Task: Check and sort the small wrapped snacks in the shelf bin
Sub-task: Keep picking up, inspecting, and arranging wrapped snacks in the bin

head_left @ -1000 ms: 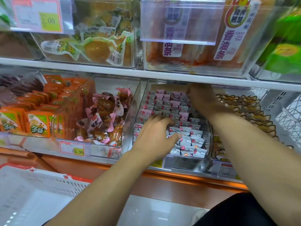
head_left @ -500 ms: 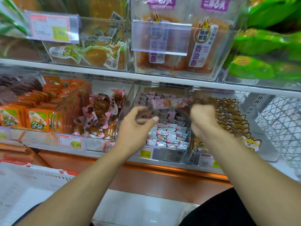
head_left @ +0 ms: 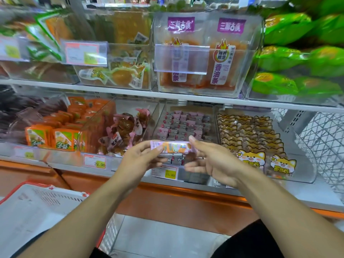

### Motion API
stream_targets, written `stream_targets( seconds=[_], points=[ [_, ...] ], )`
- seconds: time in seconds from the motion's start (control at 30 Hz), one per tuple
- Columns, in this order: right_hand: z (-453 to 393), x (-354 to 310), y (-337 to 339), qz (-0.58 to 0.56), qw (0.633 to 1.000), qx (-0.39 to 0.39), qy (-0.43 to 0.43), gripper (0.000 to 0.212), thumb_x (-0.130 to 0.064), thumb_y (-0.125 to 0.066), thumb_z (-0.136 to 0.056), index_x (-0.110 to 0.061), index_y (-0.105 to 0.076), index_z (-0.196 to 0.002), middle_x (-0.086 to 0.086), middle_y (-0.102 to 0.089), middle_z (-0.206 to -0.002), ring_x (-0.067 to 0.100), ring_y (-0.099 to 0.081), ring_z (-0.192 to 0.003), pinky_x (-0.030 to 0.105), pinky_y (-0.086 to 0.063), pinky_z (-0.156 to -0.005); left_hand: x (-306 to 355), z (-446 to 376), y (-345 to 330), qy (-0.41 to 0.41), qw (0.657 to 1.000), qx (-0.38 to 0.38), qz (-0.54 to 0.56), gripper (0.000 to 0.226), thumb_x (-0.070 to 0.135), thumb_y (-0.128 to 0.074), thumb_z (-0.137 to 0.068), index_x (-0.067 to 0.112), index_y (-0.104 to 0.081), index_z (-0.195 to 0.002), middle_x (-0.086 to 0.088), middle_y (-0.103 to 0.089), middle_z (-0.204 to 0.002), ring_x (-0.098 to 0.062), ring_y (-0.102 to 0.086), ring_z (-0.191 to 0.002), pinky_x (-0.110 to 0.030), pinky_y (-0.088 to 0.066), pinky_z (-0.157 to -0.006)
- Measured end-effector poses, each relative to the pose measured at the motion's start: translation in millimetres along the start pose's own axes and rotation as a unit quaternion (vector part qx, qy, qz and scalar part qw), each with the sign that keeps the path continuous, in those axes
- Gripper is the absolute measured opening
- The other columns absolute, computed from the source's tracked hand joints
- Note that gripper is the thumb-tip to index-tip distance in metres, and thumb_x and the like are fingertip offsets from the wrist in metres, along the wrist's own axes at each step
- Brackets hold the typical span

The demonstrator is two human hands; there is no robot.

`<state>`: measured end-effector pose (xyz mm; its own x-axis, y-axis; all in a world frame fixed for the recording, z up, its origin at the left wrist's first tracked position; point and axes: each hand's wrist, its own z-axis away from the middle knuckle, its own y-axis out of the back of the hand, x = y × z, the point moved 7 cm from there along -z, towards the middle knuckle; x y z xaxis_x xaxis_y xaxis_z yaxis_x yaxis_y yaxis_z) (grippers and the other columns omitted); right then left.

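Note:
A long pink wrapped snack (head_left: 173,147) with orange and yellow print is held level in front of the clear shelf bin (head_left: 214,127). My left hand (head_left: 141,161) pinches its left end and my right hand (head_left: 210,161) pinches its right end with thumb on top. The right hand also has a small dark brown snack piece (head_left: 191,156) against its lower fingers. Behind, the bin holds several small pink and grey wrapped snacks (head_left: 184,123) in rows.
Neighbouring bins hold brown pink-wrapped snacks (head_left: 124,131), orange packets (head_left: 63,133) and cat-printed packets (head_left: 251,138). A wire basket (head_left: 323,138) stands at the right. The upper shelf (head_left: 167,94) overhangs the bins. A white shopping basket (head_left: 37,207) sits low left.
Both hands have come out of the bin and toward me, now holding one long pink snack stretched between them. The view has tilted up.

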<state>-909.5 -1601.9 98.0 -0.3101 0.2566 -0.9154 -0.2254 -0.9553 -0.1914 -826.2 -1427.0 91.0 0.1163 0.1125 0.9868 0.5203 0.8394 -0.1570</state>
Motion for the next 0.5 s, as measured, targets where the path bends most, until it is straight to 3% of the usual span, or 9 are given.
stream_targets(
  seconds=[0.1, 0.17, 0.37, 0.5],
  points=[
    [-5.9, 1.6, -2.9, 0.001, 1.000, -0.009, 0.009, 0.034, -0.036, -0.069, -0.092, -0.011, -0.068, -0.115, 0.013, -0.070, -0.090, 0.022, -0.070, -0.070, 0.031, -0.060, -0.069, -0.7, 0.9, -2.4, 0.002, 1.000, -0.013, 0.020, 0.036, 0.023, -0.070, -0.090, 0.012, -0.065, -0.123, -0.013, -0.076, -0.108, -0.028, -0.075, -0.096, -0.024, -0.058, -0.076],
    [-9.1, -1.4, -2.1, -0.013, 0.999, -0.009, 0.029, 0.020, -0.024, -0.066, -0.096, -0.010, -0.069, -0.110, 0.013, -0.071, -0.086, 0.021, -0.069, -0.071, 0.030, -0.061, -0.070, -2.2, 0.3, -3.0, 0.015, 0.999, -0.005, 0.051, 0.039, 0.027, -0.073, -0.085, 0.013, -0.066, -0.121, -0.014, -0.076, -0.110, -0.029, -0.074, -0.098, -0.025, -0.059, -0.076],
    [-11.1, -6.8, -5.0, 0.000, 0.995, -0.057, 0.088, 0.026, 0.005, -0.064, -0.092, -0.012, -0.072, -0.111, 0.013, -0.074, -0.098, 0.029, -0.071, -0.087, 0.033, -0.061, -0.082, -12.4, -4.0, -1.9, 0.094, 0.990, 0.009, 0.109, 0.045, 0.055, -0.070, -0.080, 0.015, -0.081, -0.100, -0.013, -0.077, -0.104, -0.036, -0.075, -0.090, -0.031, -0.062, -0.071],
    [-8.5, -8.2, -6.6, 0.044, 0.990, -0.049, 0.122, 0.032, 0.012, -0.067, -0.087, -0.017, -0.076, -0.096, 0.011, -0.074, -0.110, 0.031, -0.074, -0.092, 0.033, -0.061, -0.086, -11.8, -5.6, 0.2, 0.087, 0.990, 0.021, 0.108, 0.035, 0.037, -0.075, -0.078, 0.009, -0.077, -0.100, -0.017, -0.077, -0.102, -0.027, -0.076, -0.082, -0.027, -0.062, -0.070]
  ],
)
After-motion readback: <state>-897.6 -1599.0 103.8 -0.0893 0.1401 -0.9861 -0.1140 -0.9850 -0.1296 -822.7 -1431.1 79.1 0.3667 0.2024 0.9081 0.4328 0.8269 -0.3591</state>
